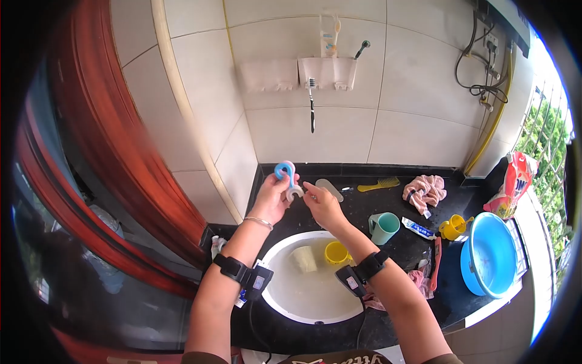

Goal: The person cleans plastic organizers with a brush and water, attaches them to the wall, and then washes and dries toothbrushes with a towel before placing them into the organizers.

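My left hand [271, 199] is closed around a U-shaped toothbrush [285, 171] with a blue and pink looped handle and a whitish curved head. It is held up above the back rim of the sink, near the wall corner. Close by on the right is my right hand [323, 205], its fingers curled together and their tips at the brush head. Whether those fingers grip the head or some small thing is hidden. Below both hands, the white sink [276, 297] contains a yellow cup [336, 253] and a pale cloth-like piece [305, 259].
On the black counter are a yellow comb [379, 184], a pink scrunchie [424, 193], a green mug [384, 228], a toothpaste tube [418, 229], a small yellow cup [453, 227] and a blue basin [471, 261]. A toothbrush [312, 106] hangs from the wall holder [327, 73].
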Demonstrator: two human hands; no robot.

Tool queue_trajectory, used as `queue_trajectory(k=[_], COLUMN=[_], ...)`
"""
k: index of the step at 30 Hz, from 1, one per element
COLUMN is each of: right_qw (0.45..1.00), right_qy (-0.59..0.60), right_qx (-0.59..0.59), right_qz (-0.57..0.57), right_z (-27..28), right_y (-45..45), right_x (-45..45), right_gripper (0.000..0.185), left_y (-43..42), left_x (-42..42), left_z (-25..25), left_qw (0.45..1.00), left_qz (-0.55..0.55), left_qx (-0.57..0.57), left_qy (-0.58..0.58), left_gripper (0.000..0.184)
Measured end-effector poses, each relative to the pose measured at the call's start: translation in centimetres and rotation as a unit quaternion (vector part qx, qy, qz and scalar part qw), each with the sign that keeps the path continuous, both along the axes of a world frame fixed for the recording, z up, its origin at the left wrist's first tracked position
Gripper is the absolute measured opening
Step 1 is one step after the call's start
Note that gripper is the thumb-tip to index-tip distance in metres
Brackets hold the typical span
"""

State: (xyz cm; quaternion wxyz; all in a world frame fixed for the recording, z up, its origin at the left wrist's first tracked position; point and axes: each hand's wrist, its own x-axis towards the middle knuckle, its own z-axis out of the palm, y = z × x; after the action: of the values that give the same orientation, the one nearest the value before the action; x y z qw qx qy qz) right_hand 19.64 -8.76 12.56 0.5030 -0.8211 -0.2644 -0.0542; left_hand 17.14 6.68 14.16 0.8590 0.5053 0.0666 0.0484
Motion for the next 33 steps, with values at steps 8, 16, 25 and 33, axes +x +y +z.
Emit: queue_trajectory(k=[8,16,25,33], right_qw=[0.978,0.983,0.979,0.975], right_qy=[0.047,0.078,0.146,0.145], right_qx=[-0.120,-0.140,-0.139,-0.169], right_qz=[0.161,0.090,-0.012,0.000], right_z=[3.1,3.2,1.7,2.1], right_y=[-10.5,-21.8,-24.5,-23.1], right_x=[-5.8,-13.1,-15.9,-15.5], right_gripper=[0.028,0.026,0.023,0.025], left_y=[9.3,14.9,11.8,12.4], left_x=[7.7,16.3,16.3,17.8], left_z=[7.9,9.6,10.7,9.4], left_qw=[0.985,0.976,0.935,0.904], left_qz=[0.148,0.183,0.297,0.392], left_qx=[0.087,0.107,0.189,0.115], left_qy=[-0.036,-0.047,-0.044,-0.127], left_gripper=[0.026,0.025,0.018,0.017])
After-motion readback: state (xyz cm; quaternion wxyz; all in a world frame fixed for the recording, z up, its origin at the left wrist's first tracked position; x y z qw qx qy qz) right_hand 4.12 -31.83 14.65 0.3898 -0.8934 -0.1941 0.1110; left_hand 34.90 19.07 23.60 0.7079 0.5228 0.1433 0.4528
